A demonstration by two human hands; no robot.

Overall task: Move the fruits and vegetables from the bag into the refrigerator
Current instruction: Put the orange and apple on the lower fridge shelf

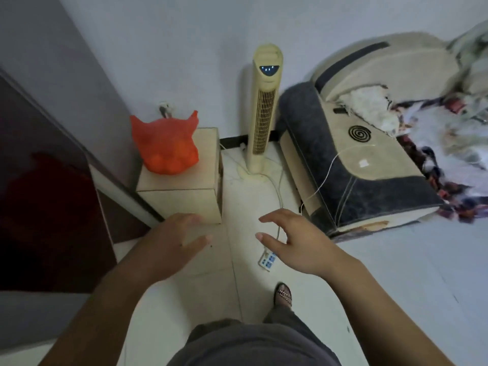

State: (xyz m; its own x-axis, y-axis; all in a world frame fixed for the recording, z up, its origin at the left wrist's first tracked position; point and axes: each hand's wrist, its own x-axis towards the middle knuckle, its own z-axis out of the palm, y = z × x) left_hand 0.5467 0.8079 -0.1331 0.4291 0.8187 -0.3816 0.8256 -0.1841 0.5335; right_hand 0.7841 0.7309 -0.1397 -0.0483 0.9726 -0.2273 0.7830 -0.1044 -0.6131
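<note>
Hands are hovering over the pale tiled floor (237, 207) in the head view, both released and grasping nothing. The left hand (171, 247) is spreading its fingers just in front of the lower corner of a beige box-shaped table (182, 202). The right hand (295, 247) is hanging with loosely curved fingers above a white power strip with blue sockets (267, 260), which is lying on the floor.

A translucent red-orange plastic bag (165, 146) is sitting on top of the table, near its back left corner, with its two handles standing up and round orange fruits showing through at the bottom. It is well apart from both hands. The dark maroon glossy refrigerator (47, 207) is standing just left of the table, its door closed and reflecting a red blur.

A tall cream tower fan (264, 114) is standing right of the table against the wall, beside a beige and dark grey sofa (369, 167). A sandalled foot (284, 294) is resting on the floor below the right hand.
</note>
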